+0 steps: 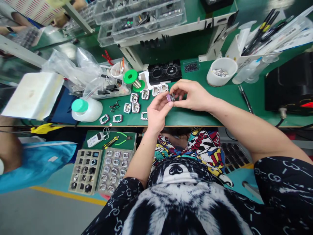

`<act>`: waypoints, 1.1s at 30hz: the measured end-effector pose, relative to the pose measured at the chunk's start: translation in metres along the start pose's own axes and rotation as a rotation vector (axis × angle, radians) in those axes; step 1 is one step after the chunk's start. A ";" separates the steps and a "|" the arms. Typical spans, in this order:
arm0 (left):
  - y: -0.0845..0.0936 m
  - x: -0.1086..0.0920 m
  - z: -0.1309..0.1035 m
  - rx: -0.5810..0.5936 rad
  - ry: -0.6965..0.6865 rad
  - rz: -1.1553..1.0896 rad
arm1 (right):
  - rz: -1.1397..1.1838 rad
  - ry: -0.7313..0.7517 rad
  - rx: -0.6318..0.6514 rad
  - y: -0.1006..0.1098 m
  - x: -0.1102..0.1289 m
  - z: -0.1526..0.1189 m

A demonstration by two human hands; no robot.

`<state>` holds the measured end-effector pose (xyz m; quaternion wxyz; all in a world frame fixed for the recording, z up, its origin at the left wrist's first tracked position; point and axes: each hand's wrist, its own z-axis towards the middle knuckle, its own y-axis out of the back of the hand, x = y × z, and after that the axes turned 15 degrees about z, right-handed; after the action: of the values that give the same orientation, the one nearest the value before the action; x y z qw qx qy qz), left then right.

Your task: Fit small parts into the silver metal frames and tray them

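Note:
Between both hands, above the green workbench, is a small watch case with a pinkish-purple side and dark parts inside. My left hand pinches it between thumb and fingers. From the other side, the fingertips of my right hand close on it too; part of the case is hidden by the fingers. Just beyond my left hand lie silver watch cases with parts fitted in them. More stand to the left, among them a filled case. An open case frame lies beside my left wrist, and another frame farther left.
A solder spool, a bottle with green cap and black screws are on the left. Behind are a black fixture and a white cup. Tweezers lie right. Trays sit below; a co-worker's arm is at left.

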<state>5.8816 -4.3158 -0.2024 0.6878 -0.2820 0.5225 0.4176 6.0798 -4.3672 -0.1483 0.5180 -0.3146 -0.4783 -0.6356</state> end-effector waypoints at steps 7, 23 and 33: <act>0.002 0.001 -0.001 0.013 0.016 0.025 | 0.054 -0.023 0.018 0.002 -0.001 0.000; 0.004 0.005 -0.001 0.054 -0.107 -0.059 | 0.181 0.127 -0.030 -0.003 -0.010 0.000; 0.000 0.004 -0.004 0.004 -0.075 -0.081 | -0.015 0.231 0.068 0.001 -0.009 0.000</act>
<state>5.8798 -4.3178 -0.2079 0.7237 -0.2858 0.4853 0.3988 6.0830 -4.3643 -0.1566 0.5752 -0.2180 -0.4393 -0.6547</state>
